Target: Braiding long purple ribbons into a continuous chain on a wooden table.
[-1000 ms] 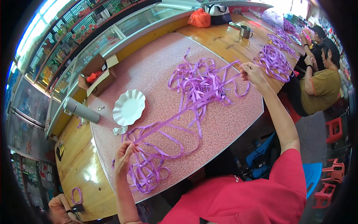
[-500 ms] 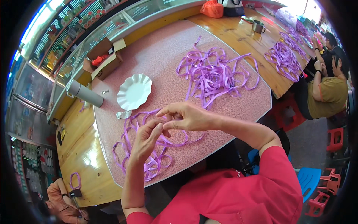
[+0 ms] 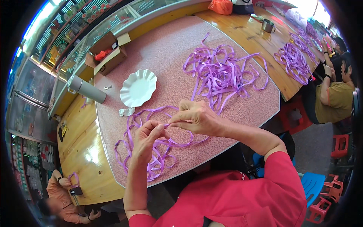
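My left hand [image 3: 146,139] is closed in a pinch on a narrow purple ribbon [image 3: 166,125]. The right hand [image 3: 201,118] pinches the same ribbon just beside it, with a short bit showing between the fingertips. Below and around my hands, loose loops of purple ribbon [image 3: 159,160] lie spread on the pink speckled table [image 3: 166,45]. Farther off to the right is a tangled heap of purple ribbon [image 3: 219,72]. Where the ribbon passes behind my fingers is hidden.
A white scalloped plate [image 3: 138,87], crumpled white tissue [image 3: 126,112], grey flask [image 3: 87,90] and open cardboard box [image 3: 112,60] stand at the left. A metal mug [image 3: 268,25] and more ribbon [image 3: 293,62] lie at right. People sit at both sides.
My right hand has lifted a little, its fingers more bent, and a bit of ribbon now shows between both hands. At lower left, another person's hand has reached a purple loop.
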Motion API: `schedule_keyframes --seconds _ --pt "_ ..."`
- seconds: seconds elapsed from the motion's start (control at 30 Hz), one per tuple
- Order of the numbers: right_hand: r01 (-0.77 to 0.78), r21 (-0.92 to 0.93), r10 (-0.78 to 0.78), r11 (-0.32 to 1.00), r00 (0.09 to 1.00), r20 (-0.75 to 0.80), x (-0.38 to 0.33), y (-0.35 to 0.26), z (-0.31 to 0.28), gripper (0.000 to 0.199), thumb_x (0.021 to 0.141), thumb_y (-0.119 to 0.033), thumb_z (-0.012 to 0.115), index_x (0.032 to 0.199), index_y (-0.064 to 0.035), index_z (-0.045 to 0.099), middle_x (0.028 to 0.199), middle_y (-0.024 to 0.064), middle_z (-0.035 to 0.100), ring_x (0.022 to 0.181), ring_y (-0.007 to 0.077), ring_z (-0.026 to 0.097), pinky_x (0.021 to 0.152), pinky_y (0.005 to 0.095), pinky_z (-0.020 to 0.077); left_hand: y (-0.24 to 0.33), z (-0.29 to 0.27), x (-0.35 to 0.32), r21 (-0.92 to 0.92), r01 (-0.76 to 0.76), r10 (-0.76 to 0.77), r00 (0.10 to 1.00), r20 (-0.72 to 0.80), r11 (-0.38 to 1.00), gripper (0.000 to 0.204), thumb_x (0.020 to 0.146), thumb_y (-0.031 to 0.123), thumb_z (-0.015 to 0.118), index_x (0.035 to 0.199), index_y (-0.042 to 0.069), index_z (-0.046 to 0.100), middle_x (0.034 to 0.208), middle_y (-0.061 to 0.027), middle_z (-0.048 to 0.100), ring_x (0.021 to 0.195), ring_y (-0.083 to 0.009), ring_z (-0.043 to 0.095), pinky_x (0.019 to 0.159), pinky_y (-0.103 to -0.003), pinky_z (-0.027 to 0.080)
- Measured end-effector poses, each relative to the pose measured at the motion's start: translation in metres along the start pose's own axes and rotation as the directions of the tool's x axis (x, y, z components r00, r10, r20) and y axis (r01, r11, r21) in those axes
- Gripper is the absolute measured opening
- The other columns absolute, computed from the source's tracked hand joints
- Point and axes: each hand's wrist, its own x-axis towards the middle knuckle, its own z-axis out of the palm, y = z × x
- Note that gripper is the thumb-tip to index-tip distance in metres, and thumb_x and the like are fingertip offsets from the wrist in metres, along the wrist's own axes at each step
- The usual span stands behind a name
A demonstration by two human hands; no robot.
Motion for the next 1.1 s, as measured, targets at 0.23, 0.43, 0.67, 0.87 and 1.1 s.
schedule_keyframes --seconds 0.23,0.43,0.67,0.87,1.1 --pt "-0.076 0.070 0.080 0.995 0.996 -0.047 -0.002 0.004 0.000 0.016 0.079 -0.006 0.078 0.095 -0.0076 0.076 0.071 0.0068 0.057 0.064 0.0183 0.057 0.056 0.0327 0.0439 0.008 0.021 0.005 0.748 -0.479 0.632 0.768 0.102 0.460 0.017 0.088 0.010 0.071 0.103 0.003 0.068 0.099 -0.0086 0.067 0.095 -0.0224 0.061 0.082 -0.034 0.048" --pt "-0.083 0.071 0.085 0.994 0.996 -0.019 -0.003 0.005 -0.002 0.014 0.079 -0.007 0.078 0.093 -0.0063 0.076 0.070 0.0068 0.057 0.064 0.0180 0.056 0.056 0.0324 0.0426 -0.005 0.015 0.010 0.756 -0.438 0.567 0.816 0.109 0.486 0.015 0.084 0.008 0.073 0.098 0.005 0.069 0.096 -0.0092 0.067 0.093 -0.0261 0.061 0.084 -0.037 0.045" --pt "-0.181 0.120 0.172 0.976 0.981 0.084 0.001 0.001 -0.012 0.015 0.082 -0.016 0.076 0.091 -0.0055 0.073 0.079 0.0116 0.063 0.073 0.0262 0.063 0.064 0.0374 0.0479 -0.007 0.012 0.008 0.833 -0.467 0.600 0.770 0.217 0.297 0.006 0.090 0.007 0.067 0.092 0.002 0.064 0.090 -0.0094 0.067 0.085 -0.0216 0.062 0.076 -0.033 0.047" --pt "-0.100 0.196 0.094 0.976 0.995 0.038 -0.001 0.002 -0.009 0.015 0.081 -0.008 0.077 0.095 -0.0029 0.073 0.074 0.0068 0.060 0.065 0.0140 0.056 0.056 0.0294 0.0424 -0.011 0.012 -0.003 0.664 -0.360 0.495 0.869 -0.017 0.656 0.008 0.092 0.009 0.065 0.095 0.003 0.062 0.095 -0.0115 0.062 0.090 -0.0239 0.060 0.084 -0.033 0.045" --pt "-0.303 0.331 0.257 0.893 0.950 0.176 0.003 0.000 -0.018 0.016 0.085 -0.014 0.075 0.095 -0.0019 0.071 0.083 0.0063 0.067 0.078 0.0133 0.063 0.067 0.0294 0.0490 -0.015 0.019 -0.024 0.152 -0.315 0.326 0.944 -0.054 0.937 0.007 0.092 0.006 0.067 0.095 0.003 0.061 0.101 -0.0098 0.062 0.093 -0.0183 0.060 0.087 -0.031 0.046"
